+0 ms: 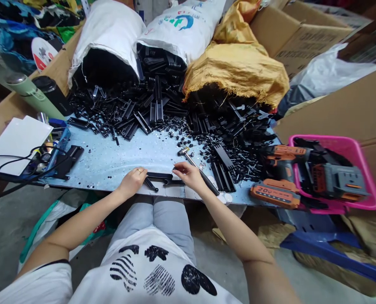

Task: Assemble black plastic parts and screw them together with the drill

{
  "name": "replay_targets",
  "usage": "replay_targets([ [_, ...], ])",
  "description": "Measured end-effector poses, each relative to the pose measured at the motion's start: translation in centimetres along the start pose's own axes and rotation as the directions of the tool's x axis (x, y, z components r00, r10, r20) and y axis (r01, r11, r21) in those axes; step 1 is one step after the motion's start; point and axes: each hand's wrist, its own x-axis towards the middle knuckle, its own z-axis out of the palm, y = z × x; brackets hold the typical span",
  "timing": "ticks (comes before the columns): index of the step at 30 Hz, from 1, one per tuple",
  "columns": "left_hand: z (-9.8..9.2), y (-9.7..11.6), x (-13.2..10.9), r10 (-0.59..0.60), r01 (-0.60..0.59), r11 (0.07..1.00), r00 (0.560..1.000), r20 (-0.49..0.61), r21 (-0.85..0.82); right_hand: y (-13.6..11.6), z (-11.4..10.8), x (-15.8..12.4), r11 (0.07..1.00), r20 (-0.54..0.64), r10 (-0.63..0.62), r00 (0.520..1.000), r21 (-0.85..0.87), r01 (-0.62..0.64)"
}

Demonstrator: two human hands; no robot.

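My left hand [132, 181] rests at the near edge of the blue-grey work table [118, 158], fingers curled on the left end of a long black plastic part [159, 176]. My right hand [189, 174] pinches the right end of the same part between thumb and fingers. A small hammer [198, 169] with a metal head and black handle lies just behind my right hand. A big heap of black plastic parts [162, 109] covers the far half of the table.
Two white sacks [112, 38] and a yellow sack [238, 67] spill parts at the back. An orange cordless drill [279, 177] and a pink basket [342, 173] sit right. A green flask [32, 95], white sheet [17, 141] and cables lie left. Cardboard boxes stand right.
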Motion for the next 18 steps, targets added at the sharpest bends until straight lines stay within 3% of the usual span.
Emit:
replay_targets([
  [4, 1.5, -0.2, -0.7, -0.080, 0.053, 0.988, 0.979, -0.187, -0.144, 0.4, 0.4, -0.6, 0.999, 0.023, 0.028, 0.999, -0.038, -0.027],
  [10, 1.9, -1.1, -0.4, -0.078, 0.037, 0.973, 0.981, -0.175, -0.229, 0.2, 0.5, -0.9, 0.989, 0.060, -0.059, 0.996, -0.135, 0.067],
  [14, 1.7, -1.8, -0.1, 0.023, -0.047, 0.981, 0.992, -0.128, -0.190, 0.2, 0.7, -1.3, 0.976, 0.045, -0.129, 0.991, -0.169, 0.135],
  [18, 1.8, -2.5, -0.4, 0.102, -0.124, 0.981, 0.984, -0.147, -0.149, 0.7, 1.2, -1.5, 0.962, 0.023, -0.157, 0.987, -0.223, 0.158],
])
